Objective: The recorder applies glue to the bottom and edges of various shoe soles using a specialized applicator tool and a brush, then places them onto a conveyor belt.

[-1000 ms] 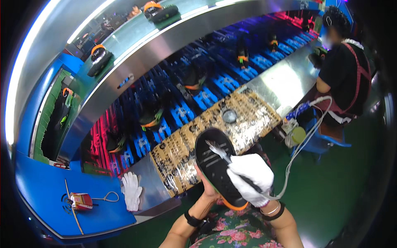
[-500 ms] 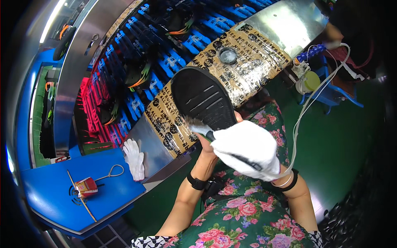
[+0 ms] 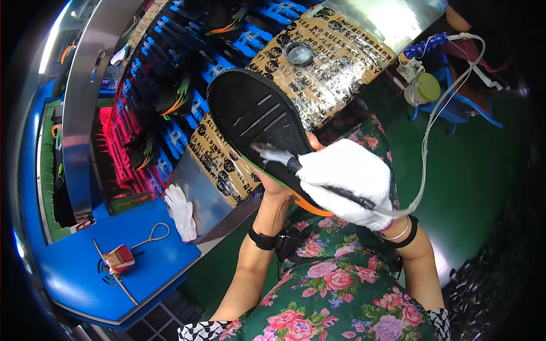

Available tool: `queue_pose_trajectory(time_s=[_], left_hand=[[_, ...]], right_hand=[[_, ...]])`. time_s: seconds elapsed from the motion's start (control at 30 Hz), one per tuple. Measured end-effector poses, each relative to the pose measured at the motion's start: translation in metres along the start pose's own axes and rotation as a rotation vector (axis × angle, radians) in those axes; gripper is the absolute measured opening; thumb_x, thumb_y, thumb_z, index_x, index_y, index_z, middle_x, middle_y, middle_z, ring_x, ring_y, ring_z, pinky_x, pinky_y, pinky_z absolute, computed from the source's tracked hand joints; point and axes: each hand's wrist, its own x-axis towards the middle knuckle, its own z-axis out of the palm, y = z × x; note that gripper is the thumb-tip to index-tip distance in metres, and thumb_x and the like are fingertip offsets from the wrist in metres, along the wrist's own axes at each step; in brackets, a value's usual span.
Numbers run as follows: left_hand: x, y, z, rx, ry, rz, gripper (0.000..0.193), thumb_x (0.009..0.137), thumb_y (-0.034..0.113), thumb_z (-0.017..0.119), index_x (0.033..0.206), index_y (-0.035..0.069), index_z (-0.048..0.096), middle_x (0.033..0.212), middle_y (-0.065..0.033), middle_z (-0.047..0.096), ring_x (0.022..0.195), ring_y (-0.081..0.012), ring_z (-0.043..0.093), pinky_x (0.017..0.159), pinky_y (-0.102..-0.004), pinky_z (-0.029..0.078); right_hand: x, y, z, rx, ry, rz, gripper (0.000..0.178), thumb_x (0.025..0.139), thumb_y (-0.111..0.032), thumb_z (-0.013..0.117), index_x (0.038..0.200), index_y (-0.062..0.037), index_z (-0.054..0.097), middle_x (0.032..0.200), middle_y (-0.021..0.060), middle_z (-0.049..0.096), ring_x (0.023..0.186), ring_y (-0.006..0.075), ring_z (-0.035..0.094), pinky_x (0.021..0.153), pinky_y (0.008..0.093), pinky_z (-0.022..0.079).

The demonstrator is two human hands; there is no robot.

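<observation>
A black shoe sole (image 3: 259, 111), with its slotted inner face up and orange and green at its lower edge, lies tilted in front of me. My bare left hand (image 3: 277, 183) is closed around it from underneath, and its fingers are partly hidden by the sole. In my white-gloved right hand (image 3: 344, 176) is a brush (image 3: 274, 154) with pale bristles and a dark handle. Its bristles are at the sole's middle, near the left edge. From the handle's back end a thin pale tube (image 3: 420, 184) runs off to the right.
Beyond the sole is a cardboard-covered worktop (image 3: 347, 79) bearing a small round dish (image 3: 298, 53). Blue racks (image 3: 196, 108) with shoe parts stand at the left. On the blue table (image 3: 68, 273) are a red box (image 3: 119, 259) and a wire loop; a white glove (image 3: 181, 213) lies nearby. A blue stool (image 3: 455, 111) stands right.
The sole has moved left and shows more of its lower end. The brush has turned flatter, and its bristles are now further inside the sole's edge. The view has shifted slightly.
</observation>
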Motion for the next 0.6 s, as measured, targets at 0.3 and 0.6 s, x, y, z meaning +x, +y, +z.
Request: queue_pose_trajectory(time_s=[0.3, 0.6], left_hand=[[0.007, 0.006, 0.018, -0.029, 0.099, -0.001, 0.084, 0.08, 0.068, 0.078, 0.123, -0.001, 0.055, 0.112, -0.0172, 0.065, 0.111, -0.0295, 0.059, 0.097, -0.0429, 0.054], [0.006, 0.007, -0.004, 0.129, 0.031, 0.227, 0.107, 0.076, 0.088, 0.06, 0.123, -0.009, 0.057, 0.114, -0.0185, 0.062, 0.106, -0.0334, 0.063, 0.098, -0.047, 0.053]], right_hand=[[-0.008, -0.007, -0.004, 0.065, -0.003, 0.107, 0.032, 0.079, -0.004, 0.084, 0.111, -0.0055, 0.077, 0.103, 0.0084, 0.077, 0.092, 0.026, 0.073, 0.079, 0.0367, 0.057], [-0.015, -0.012, -0.001, 0.25, 0.03, 0.223, 0.022, 0.076, -0.003, 0.084, 0.097, -0.0057, 0.078, 0.099, 0.0118, 0.077, 0.084, 0.0268, 0.073, 0.074, 0.0361, 0.058]])
